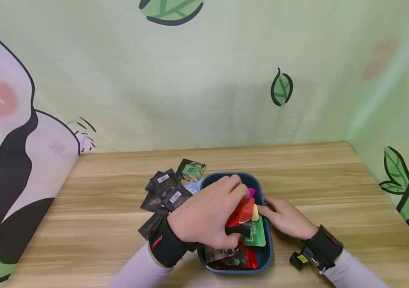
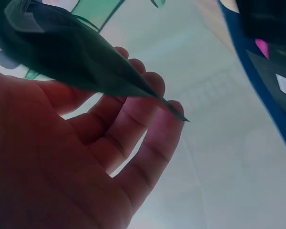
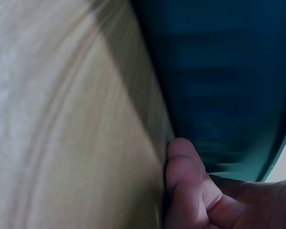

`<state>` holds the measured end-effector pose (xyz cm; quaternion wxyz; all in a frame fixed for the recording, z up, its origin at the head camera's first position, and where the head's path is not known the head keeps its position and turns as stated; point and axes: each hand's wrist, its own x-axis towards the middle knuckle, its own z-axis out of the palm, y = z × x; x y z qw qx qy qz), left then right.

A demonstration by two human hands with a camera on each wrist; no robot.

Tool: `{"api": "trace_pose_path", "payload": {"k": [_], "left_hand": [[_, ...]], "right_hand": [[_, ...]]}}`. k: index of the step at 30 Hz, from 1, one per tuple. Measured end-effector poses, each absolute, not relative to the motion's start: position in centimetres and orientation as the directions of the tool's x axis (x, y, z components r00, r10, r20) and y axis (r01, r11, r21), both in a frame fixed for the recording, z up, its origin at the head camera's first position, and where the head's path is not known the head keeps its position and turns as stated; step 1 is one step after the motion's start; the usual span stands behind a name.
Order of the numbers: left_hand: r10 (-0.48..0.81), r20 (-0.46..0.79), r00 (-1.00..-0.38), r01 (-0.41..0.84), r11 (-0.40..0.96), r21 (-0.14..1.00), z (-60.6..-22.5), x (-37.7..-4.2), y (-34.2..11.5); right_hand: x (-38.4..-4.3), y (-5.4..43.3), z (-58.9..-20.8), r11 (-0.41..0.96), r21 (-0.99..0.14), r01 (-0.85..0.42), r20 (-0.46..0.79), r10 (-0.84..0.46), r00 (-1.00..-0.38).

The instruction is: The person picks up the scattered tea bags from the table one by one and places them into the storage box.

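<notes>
A blue plastic bin (image 1: 270,256) stands on the table, with several packets inside it. Over the bin, my left hand (image 1: 208,212) holds a red and black packet (image 1: 239,214) between thumb and fingers. The left wrist view shows a dark packet (image 2: 86,62) lying across that hand's fingers (image 2: 133,114); the thumb is hidden there. My right hand (image 1: 289,218) grips the bin's right side, thumb over the rim, its other fingers (image 3: 186,191) curled against the outer wall. A green packet (image 1: 256,234) and a red packet (image 1: 249,260) lie in the bin.
Left of the bin lies a loose pile of black packets (image 1: 166,184), some with white barcode labels. A black and green packet (image 1: 191,171) and a light blue piece (image 1: 194,186) lie near its back left corner. Behind the wooden table (image 1: 316,172) hangs a printed cloth.
</notes>
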<state>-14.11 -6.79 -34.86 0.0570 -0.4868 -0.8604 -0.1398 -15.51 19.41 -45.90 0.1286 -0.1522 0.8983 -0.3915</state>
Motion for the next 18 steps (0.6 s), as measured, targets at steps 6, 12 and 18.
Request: {"api": "trace_pose_path", "payload": {"k": [6,12,18], "left_hand": [[0.840,0.175,-0.514,0.852,0.477,0.215,-35.1,-13.5,-6.1],[0.822,0.105,-0.560,0.812,0.520,0.264,-36.1,-13.2,-7.0],[0.761,0.073,-0.645,0.748,0.609,0.263,-36.5,-14.0,-9.0]], "right_hand": [[-15.6,19.4,-45.9,0.646,-0.729,-0.225,-0.080,-0.408,-0.910],[-15.6,19.5,-45.9,0.637,-0.738,-0.223,-0.085,-0.416,-0.905],[-15.5,19.4,-46.0,0.654,-0.726,-0.214,-0.089,-0.398,-0.913]]}}
